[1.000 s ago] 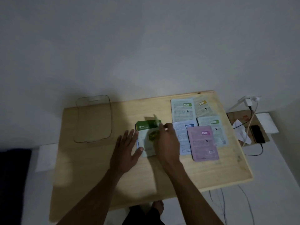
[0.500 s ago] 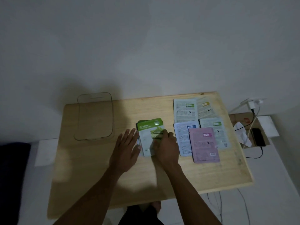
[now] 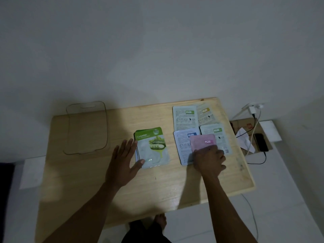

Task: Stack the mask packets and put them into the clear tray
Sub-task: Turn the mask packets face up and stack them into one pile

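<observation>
A small stack of mask packets with a green cucumber packet on top lies mid-table. My left hand rests flat and open against the stack's left edge, thumb on its lower corner. Several packets lie face down at the right: a pink packet, a blue-labelled one, two green-labelled ones and a yellow-labelled one. My right hand covers the pink packet's lower half with fingers curled on it. The clear tray stands empty at the table's far left.
The wooden table stands against a white wall. Off its right edge on the floor are a cardboard piece, a black phone on a cable, crumpled paper and a white charger. My foot shows below the front edge.
My right hand has left the cucumber packet on the stack and moved right onto the pink packet. My left hand stays beside the stack.
</observation>
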